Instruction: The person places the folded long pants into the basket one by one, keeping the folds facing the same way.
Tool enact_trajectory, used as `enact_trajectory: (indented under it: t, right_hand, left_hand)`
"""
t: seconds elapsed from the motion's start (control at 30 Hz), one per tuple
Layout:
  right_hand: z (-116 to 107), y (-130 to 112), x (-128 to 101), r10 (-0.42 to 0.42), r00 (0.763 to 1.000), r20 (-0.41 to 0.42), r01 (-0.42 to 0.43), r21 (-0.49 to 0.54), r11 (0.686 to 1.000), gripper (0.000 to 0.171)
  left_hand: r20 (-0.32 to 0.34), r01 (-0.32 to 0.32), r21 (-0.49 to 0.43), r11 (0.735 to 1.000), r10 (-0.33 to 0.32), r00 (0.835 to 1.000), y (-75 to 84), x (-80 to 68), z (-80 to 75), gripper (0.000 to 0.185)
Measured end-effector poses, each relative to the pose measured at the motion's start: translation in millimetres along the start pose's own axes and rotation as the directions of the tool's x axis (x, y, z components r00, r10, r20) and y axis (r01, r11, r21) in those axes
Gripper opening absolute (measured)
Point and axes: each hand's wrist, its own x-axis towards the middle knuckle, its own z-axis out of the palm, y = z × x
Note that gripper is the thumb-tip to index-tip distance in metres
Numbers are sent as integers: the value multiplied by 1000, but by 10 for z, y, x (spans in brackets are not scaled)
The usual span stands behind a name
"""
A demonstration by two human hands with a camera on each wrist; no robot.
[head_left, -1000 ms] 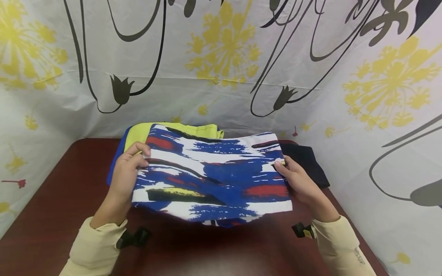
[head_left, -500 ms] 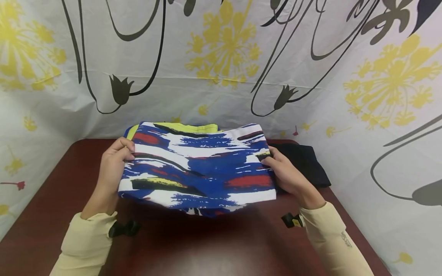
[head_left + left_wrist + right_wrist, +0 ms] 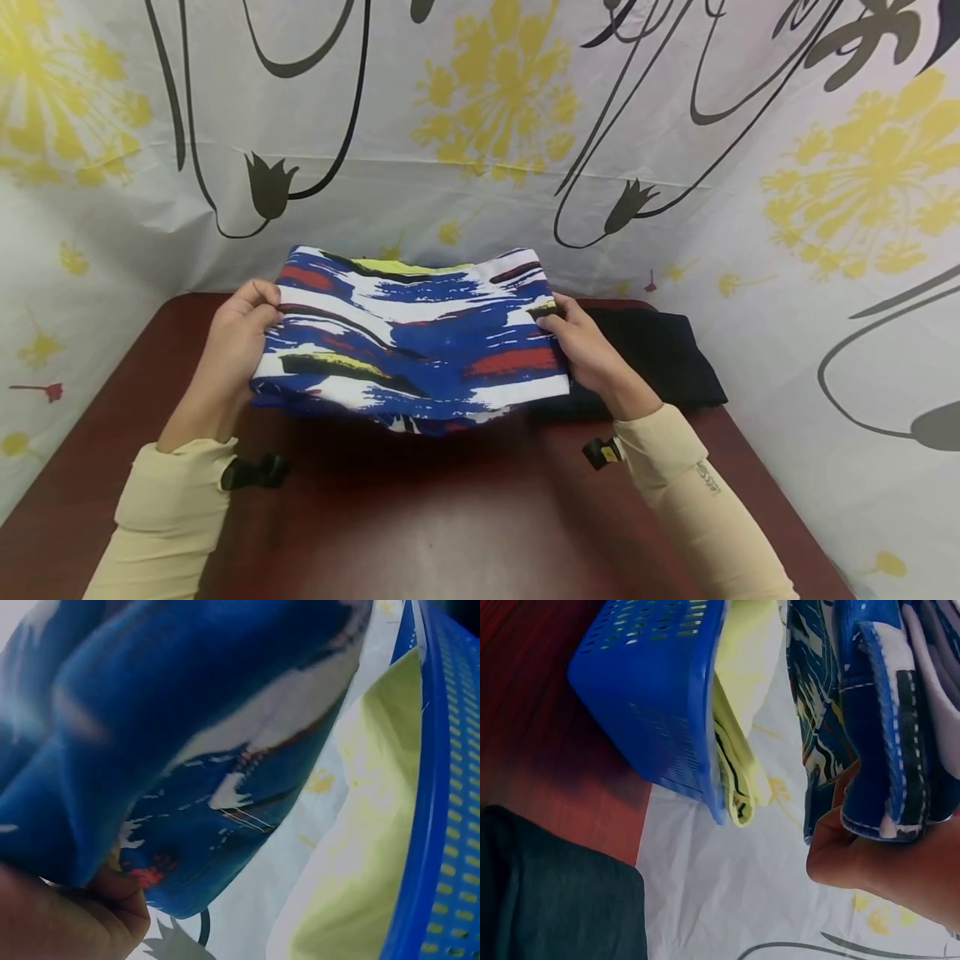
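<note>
Covering the whole upper half of the head view, pale curtain printed with yellow flowers and black tendrils. Filling the lower half, dark red table. Held flat in the air at centre frame, above the far part of the table, folded cloth with blue, white, red, black and yellow brush strokes, sagging slightly in the middle. Lying at centre right on the table, partly under the right wrist, dark cloth, folded. Standing behind the patterned cloth and almost fully hidden in the head view, blue basket with perforated walls, plain in the upper left of the right wrist view. Draped inside and over its rim, yellow-green cloth, only a thin strip showing above the patterned cloth from the head camera. Gripping the left edge of the patterned cloth, left hand, thumb on top, fingers curled beneath and clamped on the fabric. Gripping the right edge, right hand, thumb on top, fingers wrapped under the stacked layers. Cream sleeves on both forearms, small black clip at each wrist.
</note>
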Motion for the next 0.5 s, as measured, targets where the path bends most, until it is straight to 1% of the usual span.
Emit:
enact_trajectory:
  t: [0.07,0.2,0.5]
  right_hand:
    - [31,-7,55,-1,1000,13,1,3,1000,58]
    - [81,-28,129,2,1000,6,-2,3,1000,58]
    - [201,-127,294,4,1000,-2,-4,-7,1000,54]
  left_hand:
    - [14,18,24,1000,-18,1000,17,19,-42,25]
    - [21,35,45,998,-36,999,32,61,-117,22]
    - [-31,36,6,999,-36,999,30,194,-261,19]
